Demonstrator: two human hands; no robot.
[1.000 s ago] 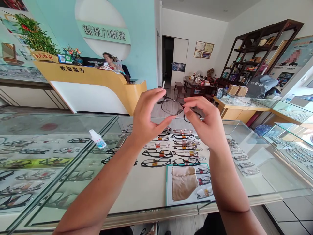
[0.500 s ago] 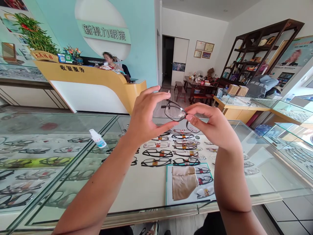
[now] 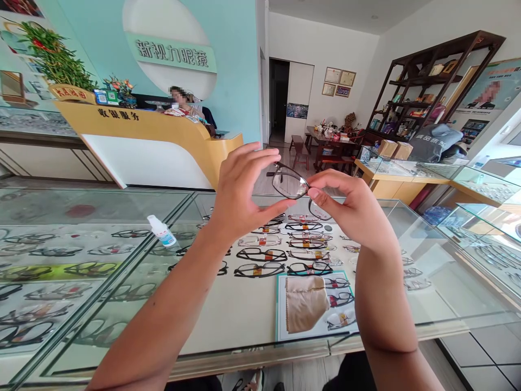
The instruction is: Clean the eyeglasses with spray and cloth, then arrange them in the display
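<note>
A pair of dark, thin-rimmed eyeglasses (image 3: pixel 290 182) is held up tilted above the glass counter. My right hand (image 3: pixel 345 203) pinches them near the bridge between thumb and fingers, partly covering the second lens. My left hand (image 3: pixel 244 190) curves around the other lens, fingertips at its upper rim and thumb at its lower rim. Below, inside the display case, lie rows of eyeglasses (image 3: pixel 261 254). A beige cleaning cloth (image 3: pixel 306 305) rests nearer me, over a card with pictures of glasses (image 3: pixel 341 297). A small white spray bottle (image 3: pixel 161 231) is left of my left forearm.
The glass counter (image 3: pixel 220 320) spans the front, with more display cases (image 3: pixel 488 239) to the right. Across the room, a person (image 3: pixel 185 103) sits behind the yellow cashier desk (image 3: pixel 163 124). Wooden shelves (image 3: pixel 431 76) and a low table (image 3: pixel 325 138) with stools stand at the back.
Both hands and the eyeglasses have shifted very slightly left and up in view. My left fingers have changed angle a little at the upper rim. The grip otherwise looks the same.
</note>
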